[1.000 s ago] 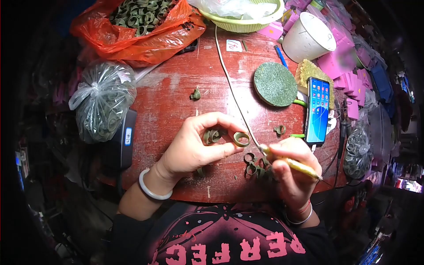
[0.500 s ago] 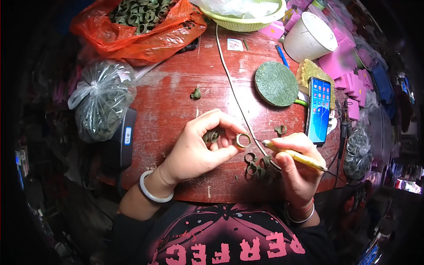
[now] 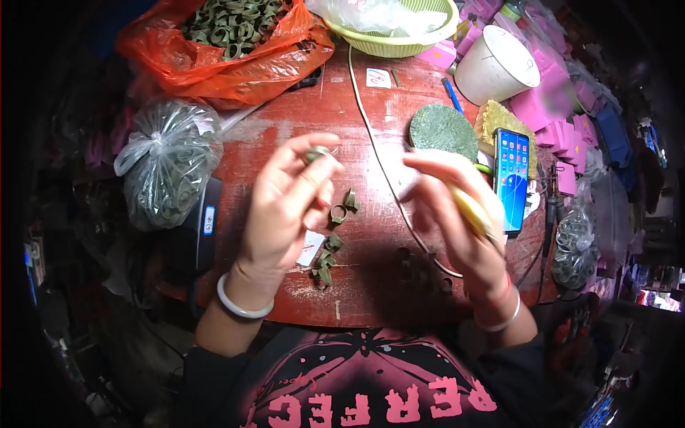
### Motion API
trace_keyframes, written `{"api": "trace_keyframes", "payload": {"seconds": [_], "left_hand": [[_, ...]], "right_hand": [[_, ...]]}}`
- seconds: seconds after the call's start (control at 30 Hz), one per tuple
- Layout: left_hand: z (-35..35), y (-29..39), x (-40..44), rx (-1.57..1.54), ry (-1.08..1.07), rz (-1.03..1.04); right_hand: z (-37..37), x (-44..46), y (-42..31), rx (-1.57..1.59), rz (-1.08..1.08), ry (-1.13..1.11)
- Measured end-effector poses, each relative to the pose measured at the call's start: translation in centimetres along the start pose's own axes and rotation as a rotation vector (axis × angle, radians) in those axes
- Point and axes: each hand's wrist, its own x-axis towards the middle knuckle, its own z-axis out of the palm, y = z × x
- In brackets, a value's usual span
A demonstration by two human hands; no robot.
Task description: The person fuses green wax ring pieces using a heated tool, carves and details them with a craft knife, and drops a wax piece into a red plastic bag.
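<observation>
Rings (image 3: pixel 325 269) and a paper (image 3: pixel 310 248) are revealed as the left hand (image 3: pixel 282 200) is drawn aside; the disc (image 3: pixel 441 130) is now partly covered by the raised right hand (image 3: pixel 460 221).

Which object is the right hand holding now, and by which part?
The right hand holds a slim tool by its yellow handle; its tip cannot be made out.

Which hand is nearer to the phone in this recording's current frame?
Right. The right hand is close beside the phone; the left hand is farther off, across the pale cable.
</observation>
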Motion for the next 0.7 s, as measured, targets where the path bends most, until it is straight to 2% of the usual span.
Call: {"api": "trace_keyframes", "payload": {"seconds": [0.07, 0.1, 0.23, 0.3, 0.43, 0.5, 0.6, 0.63, 0.7], "left_hand": [[-0.4, 0.3, 0.3, 0.028, 0.015, 0.054], [-0.4, 0.4, 0.3, 0.003, 0.012, 0.036], [-1.1, 0.7, 0.7, -0.064, 0.015, 0.028], [-1.6, 0.8, 0.8, -0.089, 0.053, 0.010], [-1.6, 0.4, 0.7, -0.115, 0.130, 0.000], [-1.2, 0.1, 0.8, -0.047, 0.160, 0.040], [0.2, 0.2, 0.1, 0.027, -0.027, -0.094], [0.0, 0.1, -0.1, 0.040, -0.121, -0.168], [0.6, -0.1, -0.5, 0.098, -0.156, -0.234]], "right_hand": [[0.9, 3.9, 4.0, -0.425, -0.541, -0.050], [1.4, 5.0, 4.1, -0.511, -0.577, -0.099], [4.4, 8.0, 5.7, -0.592, -0.592, -0.169], [5.1, 8.4, 6.2, -0.724, -0.488, -0.155], [4.5, 7.8, 6.3, -0.693, -0.503, -0.142], [3.4, 6.2, 4.7, -0.616, -0.577, -0.059], [2.2, 3.7, 2.2, -0.556, -0.586, -0.033], [1.6, 2.8, 1.7, -0.619, -0.504, -0.068], [1.4, 1.7, 1.5, -0.612, -0.522, -0.063]]}}
